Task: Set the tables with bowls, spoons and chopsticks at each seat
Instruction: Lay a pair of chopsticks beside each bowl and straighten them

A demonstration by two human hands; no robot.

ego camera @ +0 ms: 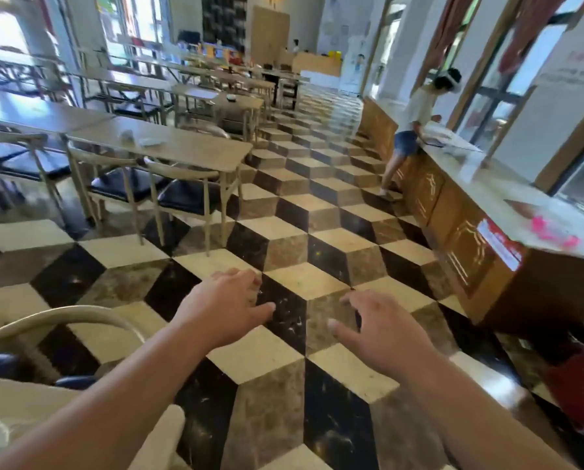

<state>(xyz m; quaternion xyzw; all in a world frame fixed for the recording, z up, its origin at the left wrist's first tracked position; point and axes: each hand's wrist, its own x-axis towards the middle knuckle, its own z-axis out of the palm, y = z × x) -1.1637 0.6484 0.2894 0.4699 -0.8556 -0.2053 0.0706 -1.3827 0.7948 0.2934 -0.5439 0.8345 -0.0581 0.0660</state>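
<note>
My left hand [228, 305] and my right hand [382, 329] are stretched out in front of me over the cube-patterned floor, palms down, fingers spread, both holding nothing. A wooden dining table [195, 149] stands ahead on the left with a small pale object and a flat white item [149, 141] on it; blur hides what they are. No bowls, spoons or chopsticks are clearly visible.
Chairs with dark seats [185, 195] line the near table; more tables and chairs run to the back. A long wooden counter [460, 232] lies along the right, a person [409, 130] leaning on it. A chair back [66, 317] curves at lower left. A red object [579, 388] sits at right.
</note>
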